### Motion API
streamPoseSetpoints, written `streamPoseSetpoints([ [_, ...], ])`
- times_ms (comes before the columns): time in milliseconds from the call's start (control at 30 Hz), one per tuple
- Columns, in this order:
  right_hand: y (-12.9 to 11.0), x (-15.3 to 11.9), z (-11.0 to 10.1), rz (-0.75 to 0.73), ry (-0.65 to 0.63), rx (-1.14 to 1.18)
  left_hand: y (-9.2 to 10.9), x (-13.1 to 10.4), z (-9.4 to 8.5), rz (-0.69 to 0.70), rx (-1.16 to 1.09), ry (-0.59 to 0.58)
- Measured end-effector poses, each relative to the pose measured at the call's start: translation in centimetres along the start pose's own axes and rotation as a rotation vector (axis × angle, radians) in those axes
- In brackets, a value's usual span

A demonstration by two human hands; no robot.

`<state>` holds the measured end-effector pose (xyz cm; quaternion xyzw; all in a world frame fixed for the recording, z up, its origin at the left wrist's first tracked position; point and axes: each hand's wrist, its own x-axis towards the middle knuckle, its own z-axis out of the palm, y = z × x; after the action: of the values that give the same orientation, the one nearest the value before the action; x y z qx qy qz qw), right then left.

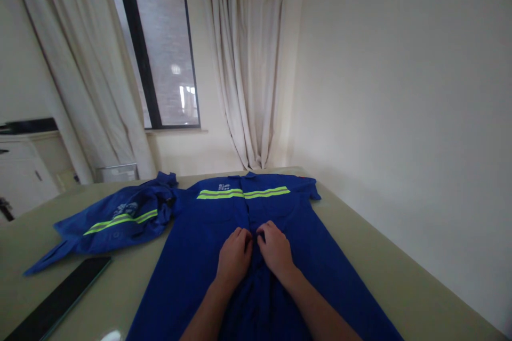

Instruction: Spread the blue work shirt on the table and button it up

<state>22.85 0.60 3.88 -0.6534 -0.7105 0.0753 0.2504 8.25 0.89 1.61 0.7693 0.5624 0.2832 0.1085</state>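
"Progress on the spread blue garment (204,240)?"

"Its far part is lying flat mid-worktop (368,256) — the nearer middle is bunching between the left hand (234,256) and right hand (277,249)."

"Fingers (268,232) gripping?"

"They're curling inward at the front seam (248,216); I can't tell whether they're pinching cloth. Another garment (120,234) is lying crumpled at left — not spread flat."

a blue, yellow-striped garment (200,234) lies spread on the table (368,250).
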Motion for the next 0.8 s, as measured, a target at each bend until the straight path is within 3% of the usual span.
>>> streamPoseSetpoints([
  [133, 0.26, -0.12, -0.25, 0.034, 0.127, 0.149, 0.33, -0.27, -0.24, 0.021, -0.022, 0.051],
  [267, 0.33, -0.08, -0.35, 0.053, 0.018, 0.071, 0.49, -0.50, -0.30, 0.025, -0.002, 0.058],
  [433, 0.53, -0.26, -0.16, -0.089, -0.080, 0.008, 0.34, -0.49, -0.26, -0.015, 0.004, 0.035],
  [533, 0.56, -0.36, 0.09, -0.134, -0.043, 0.109, 0.23, -0.36, -0.35, -0.038, -0.042, 0.007],
  [667, 0.79, -0.10, 0.44, -0.078, 0.034, 0.299, 0.29, -0.27, -0.42, -0.035, -0.066, -0.006],
  [800, 1.04, 0.06, 0.62, -0.106, 0.035, 0.353, 0.40, -0.33, -0.35, 0.007, -0.022, 0.025],
])
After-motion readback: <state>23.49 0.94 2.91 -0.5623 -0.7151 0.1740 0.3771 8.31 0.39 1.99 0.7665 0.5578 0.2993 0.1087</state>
